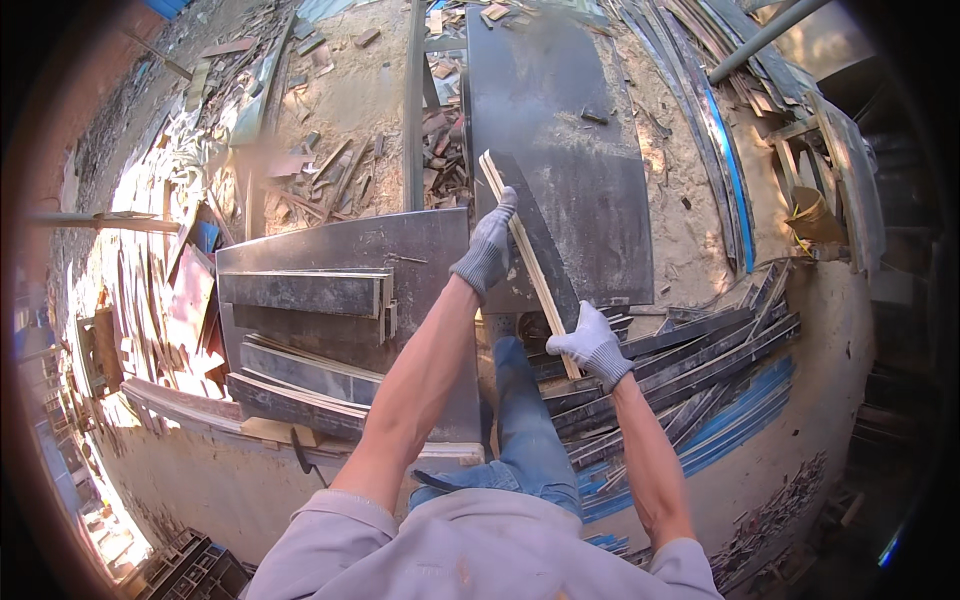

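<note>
In grey-white work gloves, both of my hands grip a bundle of dark-faced plywood strips (538,222), whose pale layered edges face left. My left hand (488,243) is closed on its left side near the upper end. Around the lower end, my right hand (592,345) is closed, thumb across the pale edge. The bundle slants from upper left to lower right above a dark panel (600,225). Beside my left forearm, more plywood strips (300,290) lie stacked on a second dark panel (340,232).
Long dark strips (690,350) and blue strips (740,405) are piled to the right. Wood scraps (330,180) litter the dusty ground beyond. A metal pipe (765,42) juts in at the upper right. A wooden post (414,110) runs beside the far panel.
</note>
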The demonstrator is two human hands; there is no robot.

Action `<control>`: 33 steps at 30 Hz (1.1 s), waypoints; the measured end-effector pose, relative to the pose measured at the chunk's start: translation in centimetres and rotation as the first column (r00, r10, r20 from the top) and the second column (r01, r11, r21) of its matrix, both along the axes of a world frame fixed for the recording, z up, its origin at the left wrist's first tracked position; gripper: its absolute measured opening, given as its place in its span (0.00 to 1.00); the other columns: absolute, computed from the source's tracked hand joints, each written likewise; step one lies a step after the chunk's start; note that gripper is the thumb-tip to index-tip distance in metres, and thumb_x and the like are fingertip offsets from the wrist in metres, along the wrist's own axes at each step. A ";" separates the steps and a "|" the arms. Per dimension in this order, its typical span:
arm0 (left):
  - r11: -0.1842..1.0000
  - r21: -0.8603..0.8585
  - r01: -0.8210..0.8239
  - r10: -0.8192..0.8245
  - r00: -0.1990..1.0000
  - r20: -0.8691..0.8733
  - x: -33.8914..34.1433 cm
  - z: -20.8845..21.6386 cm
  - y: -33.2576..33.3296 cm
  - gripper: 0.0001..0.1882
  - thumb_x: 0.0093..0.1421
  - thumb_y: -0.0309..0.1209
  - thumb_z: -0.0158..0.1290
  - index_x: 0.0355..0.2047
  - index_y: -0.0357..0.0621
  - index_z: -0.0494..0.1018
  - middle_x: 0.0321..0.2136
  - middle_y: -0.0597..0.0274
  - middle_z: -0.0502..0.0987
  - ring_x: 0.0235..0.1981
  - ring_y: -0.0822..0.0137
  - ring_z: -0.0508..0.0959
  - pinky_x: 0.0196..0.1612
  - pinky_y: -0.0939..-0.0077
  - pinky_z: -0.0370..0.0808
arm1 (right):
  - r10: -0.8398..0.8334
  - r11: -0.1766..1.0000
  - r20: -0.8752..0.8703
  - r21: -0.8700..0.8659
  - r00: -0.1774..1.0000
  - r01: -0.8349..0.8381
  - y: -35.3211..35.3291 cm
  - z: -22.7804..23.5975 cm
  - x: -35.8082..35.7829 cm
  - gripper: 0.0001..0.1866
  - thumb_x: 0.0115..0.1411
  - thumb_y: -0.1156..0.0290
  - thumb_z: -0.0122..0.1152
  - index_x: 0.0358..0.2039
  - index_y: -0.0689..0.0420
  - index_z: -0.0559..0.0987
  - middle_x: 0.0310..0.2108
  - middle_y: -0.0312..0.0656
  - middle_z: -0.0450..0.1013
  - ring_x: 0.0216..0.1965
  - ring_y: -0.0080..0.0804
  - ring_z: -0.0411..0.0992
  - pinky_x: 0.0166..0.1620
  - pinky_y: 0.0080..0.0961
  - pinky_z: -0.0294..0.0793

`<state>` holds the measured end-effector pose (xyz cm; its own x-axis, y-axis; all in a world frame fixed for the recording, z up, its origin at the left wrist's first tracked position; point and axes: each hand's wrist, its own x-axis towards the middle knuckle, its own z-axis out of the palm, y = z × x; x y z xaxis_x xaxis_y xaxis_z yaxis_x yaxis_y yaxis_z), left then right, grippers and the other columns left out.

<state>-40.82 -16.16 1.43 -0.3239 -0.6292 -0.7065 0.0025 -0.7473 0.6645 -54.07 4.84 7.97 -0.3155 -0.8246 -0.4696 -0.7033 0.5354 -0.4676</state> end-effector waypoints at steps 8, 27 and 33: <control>0.856 0.502 -0.124 0.446 0.668 -0.596 0.2 -0.7 6.9 0.23 0.73 0.51 0.53 0.48 0.42 0.79 0.36 0.55 0.85 0.38 0.55 0.86 0.43 0.48 0.87 | -0.467 0.855 0.816 0.515 -0.340 0.062 4.9 2.1 -1.4 0.29 0.60 0.70 0.70 0.58 0.69 0.74 0.39 0.50 0.80 0.34 0.40 0.83 0.37 0.34 0.85; 0.995 -0.099 -0.029 0.058 0.952 0.301 -2.1 -8.1 1.3 0.33 0.74 0.56 0.48 0.44 0.30 0.80 0.36 0.39 0.84 0.42 0.44 0.84 0.45 0.53 0.78 | 0.182 0.915 -0.133 0.386 0.974 -0.118 -3.5 3.1 0.6 0.41 0.48 0.52 0.74 0.53 0.69 0.70 0.46 0.65 0.80 0.51 0.60 0.81 0.56 0.47 0.80; 0.995 0.086 0.051 -0.082 0.904 0.419 -3.1 -3.8 0.5 0.25 0.71 0.49 0.58 0.47 0.36 0.80 0.38 0.42 0.83 0.42 0.50 0.84 0.43 0.56 0.81 | 0.132 0.908 -0.108 0.411 0.985 -0.077 -3.6 3.1 -0.2 0.41 0.48 0.52 0.74 0.54 0.69 0.70 0.48 0.67 0.79 0.53 0.60 0.80 0.58 0.47 0.79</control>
<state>-43.88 -15.61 -2.36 -0.0255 -0.5596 -0.8284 -0.3170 -0.7814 0.5376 -54.27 1.27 11.10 -0.3192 -0.6043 -0.7300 -0.8054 0.5790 -0.1271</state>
